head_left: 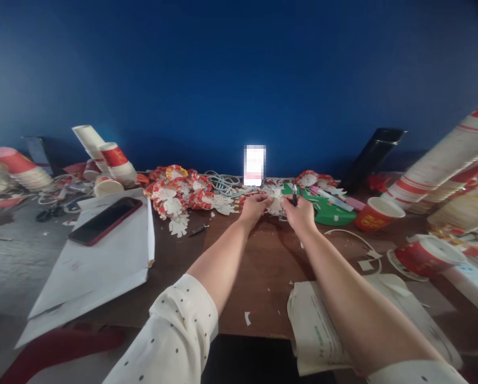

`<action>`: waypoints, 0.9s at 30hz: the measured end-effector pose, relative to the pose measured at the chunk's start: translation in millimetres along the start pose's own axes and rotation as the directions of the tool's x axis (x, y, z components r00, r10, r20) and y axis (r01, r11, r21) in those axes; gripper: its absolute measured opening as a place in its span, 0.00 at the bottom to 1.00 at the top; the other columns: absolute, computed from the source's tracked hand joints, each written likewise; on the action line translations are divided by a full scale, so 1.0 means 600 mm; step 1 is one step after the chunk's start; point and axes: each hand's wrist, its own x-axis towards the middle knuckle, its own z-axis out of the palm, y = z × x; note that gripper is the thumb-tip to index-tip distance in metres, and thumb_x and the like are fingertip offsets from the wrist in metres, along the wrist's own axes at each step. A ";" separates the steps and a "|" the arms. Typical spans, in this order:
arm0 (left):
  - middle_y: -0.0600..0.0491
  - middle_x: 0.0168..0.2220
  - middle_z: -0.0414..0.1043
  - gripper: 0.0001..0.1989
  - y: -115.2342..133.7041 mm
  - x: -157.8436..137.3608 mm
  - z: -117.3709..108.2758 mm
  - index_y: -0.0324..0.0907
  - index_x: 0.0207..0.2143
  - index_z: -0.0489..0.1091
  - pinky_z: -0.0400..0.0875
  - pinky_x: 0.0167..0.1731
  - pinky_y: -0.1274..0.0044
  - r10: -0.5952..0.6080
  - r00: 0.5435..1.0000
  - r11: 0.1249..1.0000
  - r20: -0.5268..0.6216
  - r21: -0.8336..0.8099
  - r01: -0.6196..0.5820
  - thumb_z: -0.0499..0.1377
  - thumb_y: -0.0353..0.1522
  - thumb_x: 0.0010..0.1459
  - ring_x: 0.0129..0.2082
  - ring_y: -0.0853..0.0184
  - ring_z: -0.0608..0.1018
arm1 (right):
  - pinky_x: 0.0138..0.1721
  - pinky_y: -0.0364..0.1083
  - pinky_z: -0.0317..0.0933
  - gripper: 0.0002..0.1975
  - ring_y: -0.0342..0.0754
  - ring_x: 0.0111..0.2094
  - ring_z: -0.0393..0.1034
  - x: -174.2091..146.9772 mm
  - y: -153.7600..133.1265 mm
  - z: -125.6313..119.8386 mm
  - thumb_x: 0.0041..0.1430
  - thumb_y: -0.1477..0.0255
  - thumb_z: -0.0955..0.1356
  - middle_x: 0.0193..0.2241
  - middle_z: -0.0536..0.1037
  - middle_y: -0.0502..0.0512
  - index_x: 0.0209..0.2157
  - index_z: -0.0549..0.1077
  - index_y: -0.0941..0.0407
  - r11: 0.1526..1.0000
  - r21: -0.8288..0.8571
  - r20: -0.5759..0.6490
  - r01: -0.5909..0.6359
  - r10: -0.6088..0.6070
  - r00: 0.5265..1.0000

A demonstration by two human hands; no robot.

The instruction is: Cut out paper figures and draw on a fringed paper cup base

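A smooth blue wall [239, 80] fills the far side, at twelve o'clock from the person. Below it spreads the brown tabletop [258, 277], flecked with paper scraps. Both bare forearms reach forward from five and seven o'clock, the left from a dotted white sleeve [178, 325], converging at the wrists; elbows stay wide. Toward two o'clock from the hands, a long leaning stack of paper cups [438, 165] shows ribbed red and white bands. At eight, stiff white sheets [98, 272] lie flat with creased edges. At nine, I see a heap of paper flowers [178, 192], petals cut ragged, red-and-white and curled. A flat, green rounded piece [330, 213] sits at three, just beside the right wrist. A dark, glossy phone [105, 221] rests on the sheets.

The left hand [257, 208] is turned inward, fingers bent and nearly closed, tips pinching a white paper piece [276, 198] from its nine o'clock side. The right hand [298, 213] meets it from three, curled, thumb and forefinger close to the paper, with a slim dark pen-like tool [294, 196] standing upright in its grip. Whether those fingertips also grip the paper, I cannot tell.
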 end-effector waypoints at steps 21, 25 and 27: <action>0.57 0.22 0.69 0.13 0.000 0.002 -0.003 0.40 0.27 0.75 0.59 0.26 0.79 0.010 1.000 1.000 -0.023 0.027 -0.009 0.68 0.40 0.47 0.22 0.74 0.66 | 0.32 0.48 0.64 0.21 0.50 0.24 0.71 -0.002 -0.005 0.001 0.48 0.56 0.70 0.20 0.76 0.54 0.35 0.78 0.59 0.999 0.030 0.027 -0.021 0.020 0.999; 0.57 0.22 0.68 0.14 0.003 0.000 -0.004 0.40 0.27 0.75 0.59 0.27 0.79 0.001 1.000 1.000 -0.022 0.024 -0.001 0.68 0.41 0.46 0.22 0.74 0.65 | 0.35 0.49 0.65 0.20 0.52 0.27 0.73 -0.002 -0.002 0.003 0.48 0.58 0.69 0.24 0.78 0.56 0.36 0.78 0.60 0.999 0.050 0.007 -0.011 0.011 1.000; 0.57 0.22 0.68 0.14 0.004 -0.001 -0.004 0.40 0.27 0.75 0.59 0.27 0.79 -0.009 1.000 1.000 -0.021 0.024 0.009 0.68 0.41 0.46 0.22 0.74 0.65 | 0.37 0.50 0.65 0.20 0.52 0.29 0.73 -0.001 -0.001 0.004 0.48 0.59 0.69 0.25 0.79 0.57 0.36 0.78 0.60 0.999 0.049 0.008 -0.007 0.007 1.000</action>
